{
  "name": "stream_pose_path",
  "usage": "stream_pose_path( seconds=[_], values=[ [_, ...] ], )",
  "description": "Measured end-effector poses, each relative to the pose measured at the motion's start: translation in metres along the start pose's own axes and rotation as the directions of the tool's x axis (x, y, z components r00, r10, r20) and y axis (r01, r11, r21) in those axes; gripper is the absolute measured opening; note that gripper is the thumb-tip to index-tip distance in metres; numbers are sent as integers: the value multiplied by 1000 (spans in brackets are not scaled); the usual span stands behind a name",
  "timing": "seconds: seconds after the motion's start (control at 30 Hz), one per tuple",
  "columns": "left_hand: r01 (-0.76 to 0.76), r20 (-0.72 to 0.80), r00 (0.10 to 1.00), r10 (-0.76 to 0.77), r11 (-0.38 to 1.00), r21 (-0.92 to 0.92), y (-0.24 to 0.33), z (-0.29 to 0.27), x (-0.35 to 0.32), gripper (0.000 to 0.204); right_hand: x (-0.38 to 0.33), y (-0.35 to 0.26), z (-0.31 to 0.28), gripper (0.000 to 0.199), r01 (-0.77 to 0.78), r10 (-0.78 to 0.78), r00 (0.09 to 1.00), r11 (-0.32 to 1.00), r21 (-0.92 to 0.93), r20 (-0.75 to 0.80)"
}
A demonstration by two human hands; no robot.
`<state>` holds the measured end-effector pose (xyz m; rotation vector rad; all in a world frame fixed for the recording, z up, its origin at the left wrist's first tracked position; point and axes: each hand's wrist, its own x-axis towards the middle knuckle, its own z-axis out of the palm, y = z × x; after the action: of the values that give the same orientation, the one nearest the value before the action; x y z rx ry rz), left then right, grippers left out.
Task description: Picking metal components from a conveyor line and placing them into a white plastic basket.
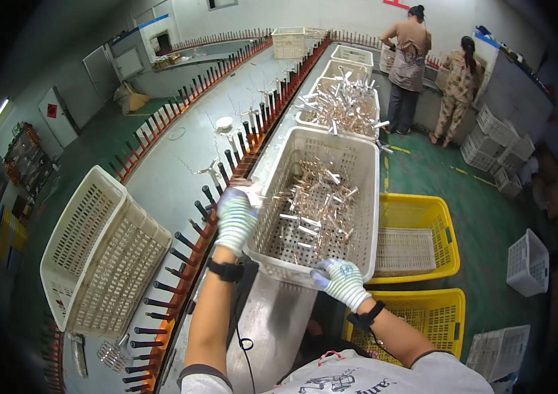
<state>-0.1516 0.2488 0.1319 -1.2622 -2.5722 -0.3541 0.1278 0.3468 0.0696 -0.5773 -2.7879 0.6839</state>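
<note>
My left hand (236, 220), in a striped glove, is at the left rim of a white plastic crate (361, 197), beside the row of dark upright pegs. Its fingers are closed around a bright silvery metal part (251, 192), which is smeared by motion. My right hand (343, 279), gloved alike, grips the crate's near rim with its fingers curled over the edge. Inside the crate lie loose silvery tube-like parts (308, 230) with thin copper-coloured wires. A similar silvery part (210, 172) lies on the grey table just past the pegs.
Beyond stands another crate heaped with silvery parts (341, 105). Stacked white crates (105, 256) are on the left. Two yellow crates (450, 243) sit low on the right. A peg-lined track (180, 289) curves along the table. Two people (410, 59) stand at the far right.
</note>
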Motion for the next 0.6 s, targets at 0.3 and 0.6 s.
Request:
stream_pose_path(
  seconds=[0.3,0.6],
  values=[
    [-182,5,981,195,925,-333,31,44,-116,52,3,2,5,39,79,-82,996,993,-87,-29],
    [-187,-69,981,181,977,-104,47,61,-135,55,-17,12,1,25,36,-43,999,979,-199,-33]
  ],
)
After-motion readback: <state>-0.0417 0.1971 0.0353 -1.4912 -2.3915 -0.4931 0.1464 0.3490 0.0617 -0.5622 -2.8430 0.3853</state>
